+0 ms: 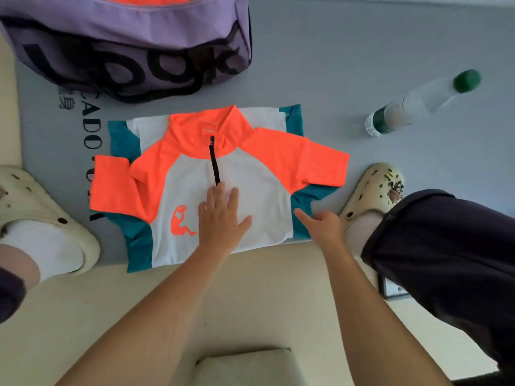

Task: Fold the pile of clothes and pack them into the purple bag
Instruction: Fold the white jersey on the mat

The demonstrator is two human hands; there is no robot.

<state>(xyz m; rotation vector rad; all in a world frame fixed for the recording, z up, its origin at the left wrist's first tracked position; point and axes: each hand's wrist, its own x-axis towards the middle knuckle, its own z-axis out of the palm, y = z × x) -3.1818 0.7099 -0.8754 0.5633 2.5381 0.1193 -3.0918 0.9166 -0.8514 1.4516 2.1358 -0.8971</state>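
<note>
An orange, white and teal zip-neck shirt (184, 185) lies flat on the grey mat, collar away from me, its lower part folded under. My left hand (221, 218) presses flat on the white chest panel just below the zipper, fingers straight. My right hand (324, 227) is at the shirt's right teal edge, index finger and thumb extended onto the cloth, other fingers curled; it holds nothing that I can see. The purple bag (133, 37) with black lettering stands open beyond the shirt at top left, orange fabric showing inside it.
A clear water bottle (418, 104) with a green cap lies on the grey mat (348, 51) to the right. My feet in cream clogs (373, 188) flank the shirt, the left clog (41, 213) on the other side. Beige floor lies near me.
</note>
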